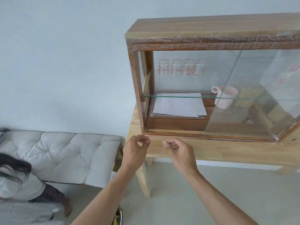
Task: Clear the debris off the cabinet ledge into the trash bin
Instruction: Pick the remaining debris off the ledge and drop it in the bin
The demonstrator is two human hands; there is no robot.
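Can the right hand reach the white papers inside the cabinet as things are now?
Probably yes. The papers lie behind the open left part; the glass door covers only the right, and the right hand is just below.

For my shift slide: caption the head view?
Both hands, left and right, pinch debris bits at the cabinet ledge.

Two bare forearms, uncovered from wrist to frame edge, no sleeves, watch, bracelet or rings in sight. Left hand (137, 147) and right hand (179, 151) ungloved, nails short and unpainted where visible. Rest of the body outside the head view.
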